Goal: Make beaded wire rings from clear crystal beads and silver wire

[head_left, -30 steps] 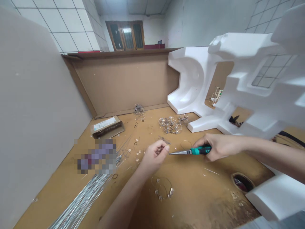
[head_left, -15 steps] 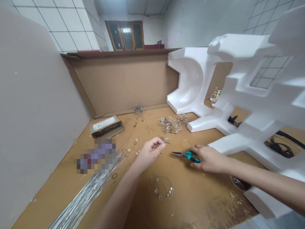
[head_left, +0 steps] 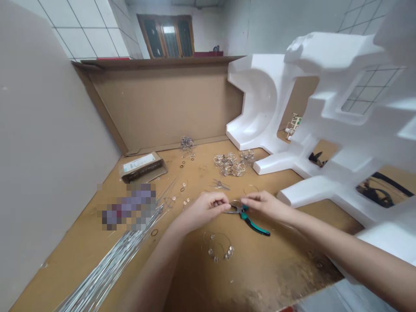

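Observation:
My left hand (head_left: 209, 207) is closed, thumb and fingers pinching a thin wire (head_left: 235, 201) that curves across to my right hand (head_left: 264, 206). The fingertips of my right hand are pinched at the other end of this curve. Just below the fingers are pliers (head_left: 242, 211) with teal-and-black handles. Their jaws point towards my left fingertips, and one handle is partly hidden under my right hand. Nearer to me lies a wire loop threaded with clear beads (head_left: 216, 259). Short pieces of wire (head_left: 221, 185) lie beyond my hands.
A bundle of long metal rods (head_left: 110, 264) lies at left, beside a pixelated object (head_left: 130, 207) and a small cardboard box (head_left: 143, 167). Wire-and-bead pieces (head_left: 230, 164) are piled farther back. White moulded foam (head_left: 302, 160) stands along the right, and a cardboard wall (head_left: 169, 104) closes the back.
My right hand has moved left to my left hand and let go of the pliers' handles, its fingertips now at the wire. The pliers have shifted left, and the view has tilted slightly downward.

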Available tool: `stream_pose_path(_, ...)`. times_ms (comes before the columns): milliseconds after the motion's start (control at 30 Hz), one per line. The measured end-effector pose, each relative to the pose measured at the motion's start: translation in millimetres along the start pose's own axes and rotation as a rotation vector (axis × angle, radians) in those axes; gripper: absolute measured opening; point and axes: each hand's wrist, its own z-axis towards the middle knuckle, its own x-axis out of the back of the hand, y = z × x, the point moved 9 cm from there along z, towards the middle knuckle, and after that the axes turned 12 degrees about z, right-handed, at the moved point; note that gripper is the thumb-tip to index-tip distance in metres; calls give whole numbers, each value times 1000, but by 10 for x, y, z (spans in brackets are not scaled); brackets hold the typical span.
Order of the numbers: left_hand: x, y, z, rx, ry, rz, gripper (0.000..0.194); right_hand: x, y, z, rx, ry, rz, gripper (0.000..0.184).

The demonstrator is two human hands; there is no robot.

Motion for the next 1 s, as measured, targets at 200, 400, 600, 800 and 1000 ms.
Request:
stream_pose_path(200,-55,41,30,-35,21,249,22,-200,-309,55,-77,-147,388,34)
stream_pose_path(400,-1,-320,-341,317,115,350,31,-310,-130,72,-78,-70,597,30)
stream_pose_path(600,-466,-735,-753,613,-120,534,44,-471,26,103,-84,-36,483,30)
stream_pose_path(800,-613,-747,-641,603,-30,549,16,-763,93,179,-41,-92,408,25)
stream_pose_path(1000,-622,-729,-600,477,90,400,7,-757,251,138,-49,-68,369,21)
